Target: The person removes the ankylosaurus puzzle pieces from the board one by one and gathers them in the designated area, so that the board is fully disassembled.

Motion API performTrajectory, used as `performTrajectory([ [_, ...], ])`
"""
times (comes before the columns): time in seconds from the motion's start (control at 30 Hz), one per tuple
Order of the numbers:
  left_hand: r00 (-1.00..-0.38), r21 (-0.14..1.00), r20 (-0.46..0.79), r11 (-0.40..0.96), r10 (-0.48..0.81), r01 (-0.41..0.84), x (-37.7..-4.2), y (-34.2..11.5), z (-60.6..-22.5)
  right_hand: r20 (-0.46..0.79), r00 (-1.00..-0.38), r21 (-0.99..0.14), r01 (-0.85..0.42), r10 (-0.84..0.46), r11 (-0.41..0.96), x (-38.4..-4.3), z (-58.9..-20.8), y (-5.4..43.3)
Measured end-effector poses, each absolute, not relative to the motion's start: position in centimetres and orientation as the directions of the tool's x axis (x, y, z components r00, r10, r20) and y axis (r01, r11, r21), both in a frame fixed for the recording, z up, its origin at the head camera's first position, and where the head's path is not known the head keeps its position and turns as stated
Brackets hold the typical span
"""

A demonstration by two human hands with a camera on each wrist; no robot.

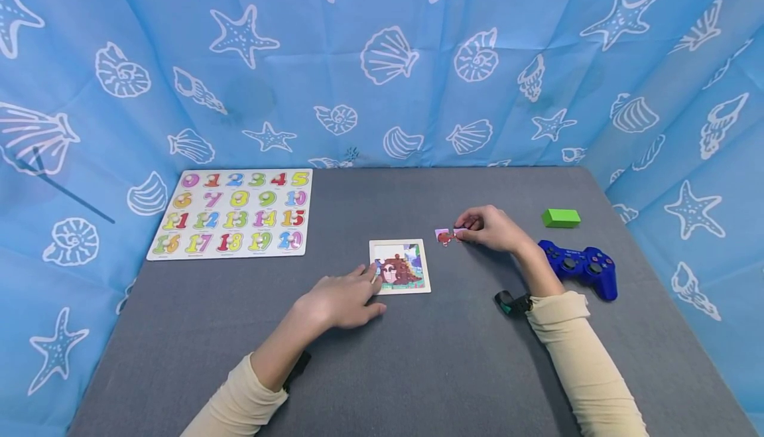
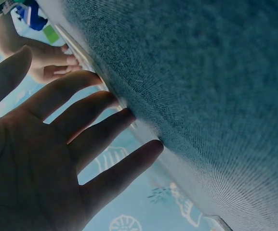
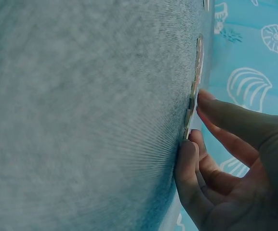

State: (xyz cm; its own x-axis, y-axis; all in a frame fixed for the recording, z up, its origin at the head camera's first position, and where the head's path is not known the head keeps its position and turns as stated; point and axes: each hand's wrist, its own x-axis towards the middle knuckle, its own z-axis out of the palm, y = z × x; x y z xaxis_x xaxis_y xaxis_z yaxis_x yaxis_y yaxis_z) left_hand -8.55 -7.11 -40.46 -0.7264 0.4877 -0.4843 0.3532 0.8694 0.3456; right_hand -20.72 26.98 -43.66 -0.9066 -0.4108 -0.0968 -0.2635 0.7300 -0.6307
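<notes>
A small square jigsaw puzzle [image 1: 401, 271] in a pale wooden frame lies mid-table, its picture showing a face with long brown hair. My left hand [image 1: 348, 296] rests at its left edge, fingers extended; in the left wrist view the spread fingers [image 2: 114, 178] touch down beside the frame. To the right of the frame, my right hand [image 1: 491, 228] pinches a small puzzle piece [image 1: 459, 232] between thumb and fingers, low at the tabletop. Another piece, pink and reddish-brown [image 1: 444, 237], lies just left of it. The right wrist view shows the flat pieces [image 3: 197, 67] edge-on at the fingertips.
A white number board [image 1: 229, 214] with colourful numerals lies at the back left. On the right are a green block [image 1: 561, 218] and a blue game controller [image 1: 579, 267], close beside the right forearm. Blue shell-print curtains [image 1: 382, 105] surround the grey table [image 1: 418, 371].
</notes>
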Motion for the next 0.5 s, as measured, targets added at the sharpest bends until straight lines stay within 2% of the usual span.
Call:
performTrajectory([
  [0.2, -0.724, 0.347, -0.488, 0.869, 0.488, 0.352, -8.51, -7.16, -40.47, -0.089, -0.914, -0.643, -0.251, -0.396, 0.724, -20.74, -43.83, 27.32],
  [0.5, -0.722, 0.354, -0.494, 0.870, 0.485, 0.342, -8.60, -7.15, -40.45, -0.097, -0.896, -0.752, -0.219, -0.433, 0.622, -20.20, -43.31, 26.41],
])
